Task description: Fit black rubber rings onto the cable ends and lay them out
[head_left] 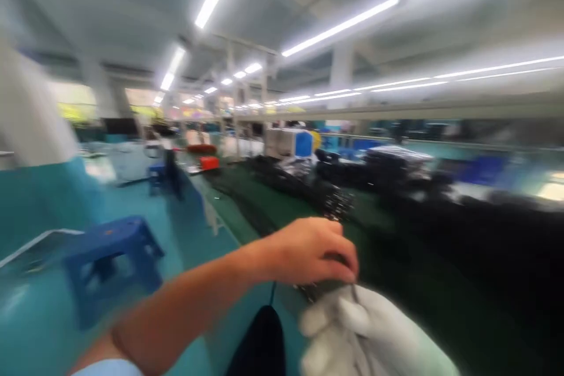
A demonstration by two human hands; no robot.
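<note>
My left hand is bare and reaches across the lower middle of the view, its thumb and fingertips pinched on a thin dark cord. Just below it, my right hand wears a white glove. Its fingers are curled round the same cord, which runs down over the glove. Both hands are close together at the near edge of the green work table. Small dark and shiny pieces lie partly hidden beneath my left hand. Motion blurs much of the view.
Black cables and dark bundles lie along the table. Farther back stands a box with a blue end, near a red box. A blue stool is on the floor at the left.
</note>
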